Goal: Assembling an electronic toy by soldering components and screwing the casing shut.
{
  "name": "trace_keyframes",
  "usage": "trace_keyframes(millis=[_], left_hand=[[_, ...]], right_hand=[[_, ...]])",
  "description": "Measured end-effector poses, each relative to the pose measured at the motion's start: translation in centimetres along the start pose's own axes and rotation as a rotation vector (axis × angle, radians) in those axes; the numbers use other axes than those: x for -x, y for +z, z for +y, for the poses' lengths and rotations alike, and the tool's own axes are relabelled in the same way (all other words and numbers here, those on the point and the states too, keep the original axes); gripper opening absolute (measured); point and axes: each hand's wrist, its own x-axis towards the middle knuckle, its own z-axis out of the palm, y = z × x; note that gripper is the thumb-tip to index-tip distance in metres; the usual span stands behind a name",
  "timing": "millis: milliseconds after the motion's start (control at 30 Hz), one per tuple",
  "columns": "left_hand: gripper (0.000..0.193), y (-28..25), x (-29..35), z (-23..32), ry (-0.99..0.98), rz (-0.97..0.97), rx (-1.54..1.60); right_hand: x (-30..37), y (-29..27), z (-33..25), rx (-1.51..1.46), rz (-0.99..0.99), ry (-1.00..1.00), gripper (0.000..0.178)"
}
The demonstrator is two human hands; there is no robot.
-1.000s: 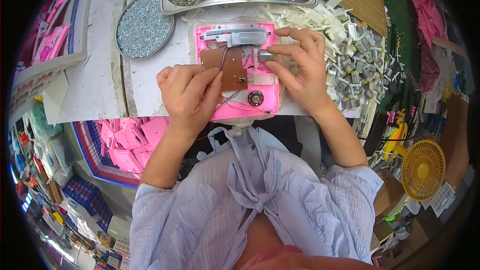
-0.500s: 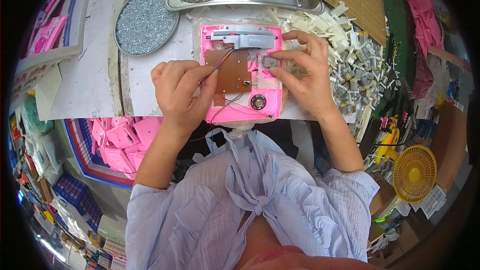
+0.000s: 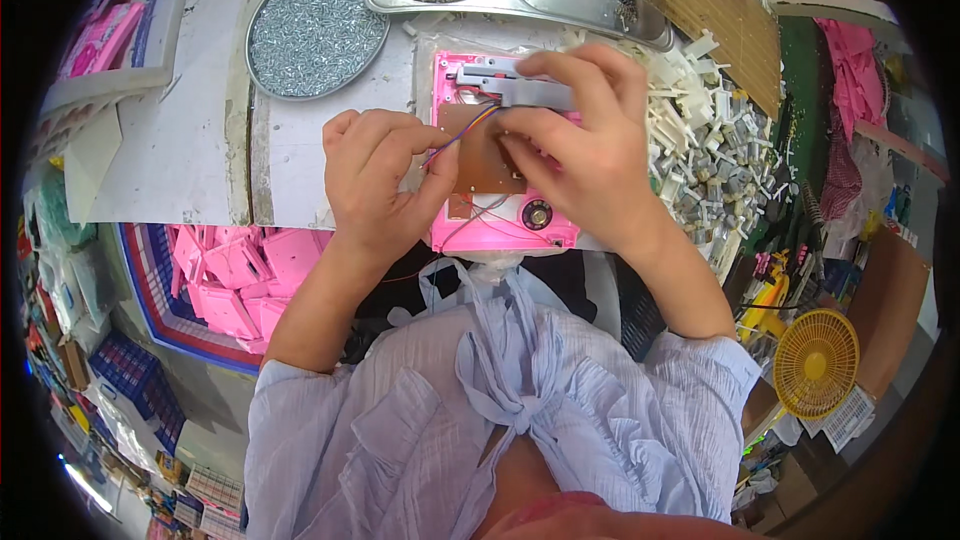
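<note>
A pink plastic housing lies on the table in front of me, with a brown circuit board, a small round black speaker and thin loose wires in it. Across its far end runs a grey plastic mechanism. My left hand pinches a strand of coloured wires above the board's left edge. My right hand reaches over the housing's right side, thumb and index finger close together above the board, another finger at the grey mechanism. What lies between thumb and index finger is hidden.
A round tray of silvery screws stands at the far left, beside a metal compartment tray of small metal parts. White plastic pieces and small motors are heaped on the right. Below the table's left edge, a crate holds pink parts.
My right hand has moved left from the small grey motor at the housing's right edge to over the board. My left hand keeps its pinch on the wires. The whole view has shifted slightly.
</note>
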Motion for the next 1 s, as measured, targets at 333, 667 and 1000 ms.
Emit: trace_keyframes(millis=[333,667,1000], left_hand=[[0.020,-0.1,0.2,-0.5,-0.073,0.010,0.084],[0.019,-0.4,0.3,-0.7,-0.019,-0.012,0.048],[0.037,-2.1,1.1,0.3,-0.122,0.154,-0.002]], right_hand=[[-2.1,1.3,0.5,-0.105,-0.090,-0.037,0.029],[-4.1,0.7,1.2,-0.146,-0.215,-0.134,0.011],[-0.2,0.8,1.1,-0.091,-0.008,-0.130,0.022]])
